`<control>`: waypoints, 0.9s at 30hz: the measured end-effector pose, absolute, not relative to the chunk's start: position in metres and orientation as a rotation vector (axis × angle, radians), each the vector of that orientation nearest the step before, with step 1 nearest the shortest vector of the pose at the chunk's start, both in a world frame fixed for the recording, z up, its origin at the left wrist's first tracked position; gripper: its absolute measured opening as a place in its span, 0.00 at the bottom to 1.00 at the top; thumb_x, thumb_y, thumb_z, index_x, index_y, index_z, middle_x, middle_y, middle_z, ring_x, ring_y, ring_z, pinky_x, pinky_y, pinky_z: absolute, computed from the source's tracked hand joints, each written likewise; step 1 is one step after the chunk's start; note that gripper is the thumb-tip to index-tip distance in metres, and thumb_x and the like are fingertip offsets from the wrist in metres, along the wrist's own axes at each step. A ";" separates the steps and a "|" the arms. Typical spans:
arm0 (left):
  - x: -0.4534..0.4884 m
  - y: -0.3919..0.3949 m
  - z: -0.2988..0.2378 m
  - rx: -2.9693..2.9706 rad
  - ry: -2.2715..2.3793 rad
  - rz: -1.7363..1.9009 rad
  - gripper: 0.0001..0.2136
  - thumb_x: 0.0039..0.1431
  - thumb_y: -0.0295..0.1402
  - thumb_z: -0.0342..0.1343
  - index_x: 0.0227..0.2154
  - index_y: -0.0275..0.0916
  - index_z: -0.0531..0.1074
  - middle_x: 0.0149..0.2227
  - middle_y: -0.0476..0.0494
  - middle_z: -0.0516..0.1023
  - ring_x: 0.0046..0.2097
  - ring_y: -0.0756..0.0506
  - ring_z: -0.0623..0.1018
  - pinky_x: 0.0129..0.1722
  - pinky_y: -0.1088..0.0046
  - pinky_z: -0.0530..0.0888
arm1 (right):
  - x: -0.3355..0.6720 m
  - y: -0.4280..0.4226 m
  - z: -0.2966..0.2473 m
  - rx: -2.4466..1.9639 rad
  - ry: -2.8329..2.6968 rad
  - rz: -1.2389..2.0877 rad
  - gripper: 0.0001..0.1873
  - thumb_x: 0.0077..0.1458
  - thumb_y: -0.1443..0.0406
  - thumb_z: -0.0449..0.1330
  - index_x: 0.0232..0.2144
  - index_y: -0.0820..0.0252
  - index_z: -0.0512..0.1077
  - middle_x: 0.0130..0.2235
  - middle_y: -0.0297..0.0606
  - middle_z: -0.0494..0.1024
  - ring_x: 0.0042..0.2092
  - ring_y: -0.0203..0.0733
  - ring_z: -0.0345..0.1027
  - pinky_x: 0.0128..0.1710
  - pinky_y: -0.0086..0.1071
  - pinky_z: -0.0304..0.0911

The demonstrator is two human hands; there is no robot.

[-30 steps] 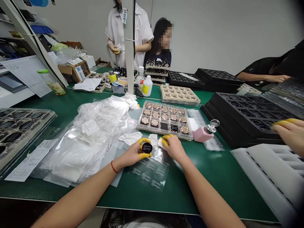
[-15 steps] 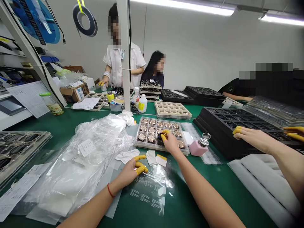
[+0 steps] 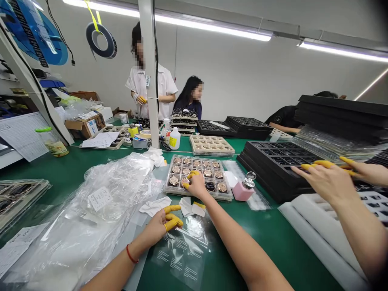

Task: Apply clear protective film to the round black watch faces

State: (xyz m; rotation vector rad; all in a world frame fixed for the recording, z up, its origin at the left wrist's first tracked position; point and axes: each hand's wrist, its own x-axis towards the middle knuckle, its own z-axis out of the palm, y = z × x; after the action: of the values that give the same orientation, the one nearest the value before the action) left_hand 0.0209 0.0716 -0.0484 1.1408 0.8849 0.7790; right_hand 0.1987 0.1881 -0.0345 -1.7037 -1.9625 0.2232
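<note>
Head view – R hand (image 3: pixel 197 186) is on the clear tray (image 3: pixel 172 190), fingers bent close together at a gold-coloured disc (image 3: pixel 184 182) in the front row, 2nd slot from L; can't tell if it's pinched. L hand (image 3: pixel 156 227) is loosely open, half-curled, nothing seen in it, above the printed clear bag (image 3: pixel 180 262).

Edges: tray's near rim sits just behind the cloth scraps (image 3: pixel 155 206); pink bottle (image 3: pixel 242 191) stands just off its R end. Plastic heap (image 3: pixel 117 180) crowds the L side, black trays (image 3: pixel 257 173) the far R. Room to move: green table (image 3: pixel 263 238) shows btwn R forearm and white foam (image 3: pixel 298 220). Co-worker's hand (image 3: pixel 329 184) is over the foam, well apart.

Vs. 0.5 s ago: R fingertips were on a black disc, now further L; front-row black disc w/ white print (image 3: pixel 210 186) now shows beside the hand. L hand much the same. Camera's tipped up – more ceiling light (image 3: pixel 212 27).
</note>
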 end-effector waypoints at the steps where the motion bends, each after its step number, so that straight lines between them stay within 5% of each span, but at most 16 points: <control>1: 0.022 0.070 -0.047 1.114 0.876 0.773 0.27 0.50 0.41 0.60 0.50 0.35 0.61 0.32 0.43 0.78 0.38 0.44 0.77 0.46 0.64 0.70 | 0.199 0.185 -0.033 -1.680 -1.952 0.241 0.08 0.46 0.64 0.62 0.31 0.61 0.71 0.40 0.45 0.71 0.47 0.50 0.59 0.46 0.41 0.54; 5: 0.022 0.066 -0.044 1.020 0.874 0.780 0.28 0.51 0.44 0.58 0.52 0.36 0.59 0.32 0.45 0.77 0.35 0.45 0.77 0.45 0.63 0.72 | 0.196 0.153 -0.025 -1.545 -1.930 0.334 0.03 0.49 0.68 0.59 0.31 0.58 0.68 0.33 0.34 0.72 0.39 0.40 0.62 0.42 0.34 0.57; 9: 0.019 0.064 -0.044 1.025 0.773 0.753 0.30 0.51 0.44 0.58 0.54 0.38 0.59 0.30 0.46 0.76 0.34 0.44 0.78 0.43 0.62 0.72 | 0.191 0.104 -0.019 -1.215 -1.880 0.812 0.05 0.49 0.69 0.58 0.32 0.58 0.67 0.29 0.31 0.69 0.30 0.35 0.61 0.30 0.28 0.59; 14: 0.023 0.060 -0.043 1.184 0.736 0.661 0.27 0.50 0.37 0.60 0.54 0.41 0.62 0.39 0.43 0.74 0.35 0.46 0.75 0.40 0.66 0.72 | 0.200 0.065 -0.019 -0.977 -2.097 0.963 0.16 0.44 0.80 0.51 0.29 0.57 0.70 0.38 0.34 0.71 0.41 0.37 0.63 0.42 0.32 0.60; 18: 0.031 0.053 -0.040 1.333 0.737 0.715 0.32 0.48 0.29 0.59 0.57 0.46 0.56 0.50 0.43 0.70 0.43 0.45 0.72 0.42 0.69 0.70 | 0.207 0.064 -0.020 -1.064 -2.056 1.086 0.16 0.47 0.78 0.51 0.36 0.56 0.69 0.38 0.34 0.70 0.39 0.36 0.64 0.38 0.30 0.62; 27: 0.035 0.049 -0.043 1.333 0.787 0.728 0.24 0.51 0.30 0.57 0.52 0.43 0.61 0.45 0.43 0.72 0.43 0.44 0.72 0.40 0.70 0.70 | 0.199 0.050 -0.016 -1.197 -2.281 0.518 0.07 0.50 0.74 0.54 0.28 0.58 0.65 0.33 0.36 0.70 0.37 0.40 0.60 0.37 0.33 0.57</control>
State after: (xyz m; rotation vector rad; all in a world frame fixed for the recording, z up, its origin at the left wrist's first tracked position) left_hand 0.0352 0.0486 -0.0435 1.3326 0.7872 0.7282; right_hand 0.1986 0.0503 -0.0164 -1.1969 -2.2809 0.5176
